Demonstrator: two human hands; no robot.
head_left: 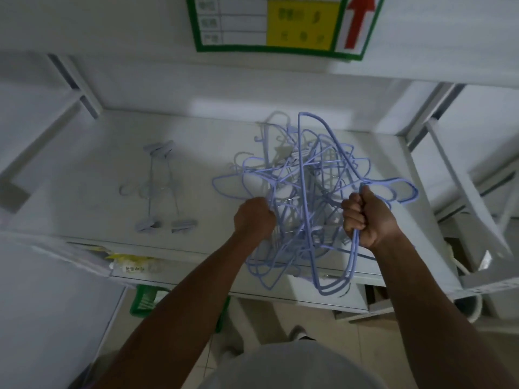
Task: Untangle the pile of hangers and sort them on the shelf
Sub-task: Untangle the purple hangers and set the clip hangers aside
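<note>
A tangled pile of light blue wire hangers (306,175) lies on the right half of the white shelf (92,217) and overhangs its front edge. My left hand (254,219) grips hanger wires at the pile's left side. My right hand (366,217) is a fist round several hanger wires at the pile's right side, with hooks sticking out above it. Two grey clip hangers (160,189) lie side by side on the shelf's left half, apart from the pile.
White shelf uprights stand at the back left (75,85) and right (438,108). A green-framed sign with a red arrow (283,22) hangs above. A green crate (146,300) and yellow packets (129,261) sit below the shelf. Tiled floor lies underneath.
</note>
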